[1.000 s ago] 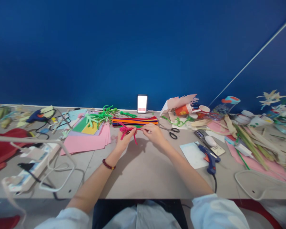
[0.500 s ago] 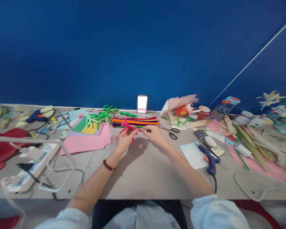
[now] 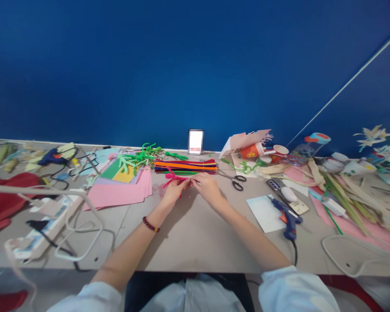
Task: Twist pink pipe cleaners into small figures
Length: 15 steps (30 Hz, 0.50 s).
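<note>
My left hand (image 3: pixel 173 191) pinches a bent pink pipe cleaner (image 3: pixel 170 174), whose loops and ends stick up past the fingers. Close against it, my right hand (image 3: pixel 208 186) grips the pipe cleaner's other end between thumb and fingertips. The fingertips of both hands nearly meet, so the stretch between them is mostly covered. Just beyond the hands lies a bundle of many-coloured pipe cleaners (image 3: pixel 185 166). Green twisted pipe cleaner shapes (image 3: pixel 139 157) are heaped behind and left of my left hand. Scissors (image 3: pixel 237 182) with dark handles rest to the right of my right hand.
Sheets of pink paper (image 3: pixel 117 196) and a white power strip (image 3: pixel 48 227) with cables are on the left. To the right are a blue glue gun (image 3: pixel 290 220), a phone (image 3: pixel 300 207), paper cups (image 3: pixel 251 151) and dried husks (image 3: pixel 344 197). A lit screen (image 3: pixel 195 141) stands by the blue wall.
My hands have drawn closer together on the pink pipe cleaner, and less of it shows between the fingertips. The whole view has shifted slightly.
</note>
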{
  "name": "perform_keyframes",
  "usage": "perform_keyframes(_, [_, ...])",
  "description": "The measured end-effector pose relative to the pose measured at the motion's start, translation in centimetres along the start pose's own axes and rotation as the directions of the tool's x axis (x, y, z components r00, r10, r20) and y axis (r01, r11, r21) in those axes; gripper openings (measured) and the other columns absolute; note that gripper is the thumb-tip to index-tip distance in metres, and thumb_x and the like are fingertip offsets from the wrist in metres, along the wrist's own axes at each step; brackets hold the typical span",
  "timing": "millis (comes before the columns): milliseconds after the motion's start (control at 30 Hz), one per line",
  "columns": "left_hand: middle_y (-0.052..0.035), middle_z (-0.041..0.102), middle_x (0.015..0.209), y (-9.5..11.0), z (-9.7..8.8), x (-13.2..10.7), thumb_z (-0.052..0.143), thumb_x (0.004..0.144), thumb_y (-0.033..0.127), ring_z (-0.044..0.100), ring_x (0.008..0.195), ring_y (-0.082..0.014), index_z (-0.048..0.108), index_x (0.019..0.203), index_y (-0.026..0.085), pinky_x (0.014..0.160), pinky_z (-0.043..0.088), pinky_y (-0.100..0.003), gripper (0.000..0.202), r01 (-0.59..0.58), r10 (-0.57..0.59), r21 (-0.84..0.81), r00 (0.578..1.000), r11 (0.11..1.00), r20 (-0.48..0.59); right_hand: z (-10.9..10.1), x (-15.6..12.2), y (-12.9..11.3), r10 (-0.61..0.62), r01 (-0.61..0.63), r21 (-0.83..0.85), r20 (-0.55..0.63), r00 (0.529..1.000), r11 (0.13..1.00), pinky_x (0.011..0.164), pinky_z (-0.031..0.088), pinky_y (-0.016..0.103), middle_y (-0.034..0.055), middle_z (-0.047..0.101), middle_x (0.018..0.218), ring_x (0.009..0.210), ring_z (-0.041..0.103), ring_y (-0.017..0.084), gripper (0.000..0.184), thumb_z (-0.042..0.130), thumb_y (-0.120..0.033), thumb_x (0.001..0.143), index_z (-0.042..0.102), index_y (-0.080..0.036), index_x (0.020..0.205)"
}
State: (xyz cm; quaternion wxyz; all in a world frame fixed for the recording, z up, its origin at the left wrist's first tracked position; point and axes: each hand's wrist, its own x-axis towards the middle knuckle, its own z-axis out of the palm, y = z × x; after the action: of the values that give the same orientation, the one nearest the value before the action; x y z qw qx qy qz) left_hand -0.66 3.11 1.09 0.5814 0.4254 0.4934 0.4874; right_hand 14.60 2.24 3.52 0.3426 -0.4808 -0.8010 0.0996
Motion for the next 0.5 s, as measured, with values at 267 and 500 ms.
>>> perform_keyframes(267, [-0.0062, 0.071, 0.07, -0.8, 0.14, -0.13, 0.071, 0.068, 0.036, 0.067, 0.071, -0.0199, 0.069, 0.072, 0.016, 0.072, 0.051, -0.03, 0.021, -0.137, 0.144, 0.127, 0.988, 0.982, -0.051, 0.53, -0.64, -0.77, 0.097, -0.095, 0.034, -0.063, 0.993, 0.995, 0.071, 0.046, 0.029, 0.0063, 0.07, 0.085, 0.081, 0.062, 0.019, 0.019, 0.051, -0.016, 0.085, 0.069, -0.02, 0.081])
perform_keyframes(500, [-0.0038, 0.07, 0.067, -1.05, 0.36, -0.6, 0.071, 0.069, 0.035, 0.067, 0.071, -0.0212, 0.068, 0.073, 0.021, 0.072, 0.051, -0.031, 0.015, -0.185, 0.206, 0.235, 0.976, 0.954, -0.071, 0.72, -0.53, -0.63, 0.129, -0.12, 0.097, -0.095, 0.987, 0.988, 0.072, 0.046, 0.031, 0.0064, 0.071, 0.082, 0.079, 0.061, 0.02, 0.022, 0.051, -0.017, 0.084, 0.069, -0.02, 0.073])
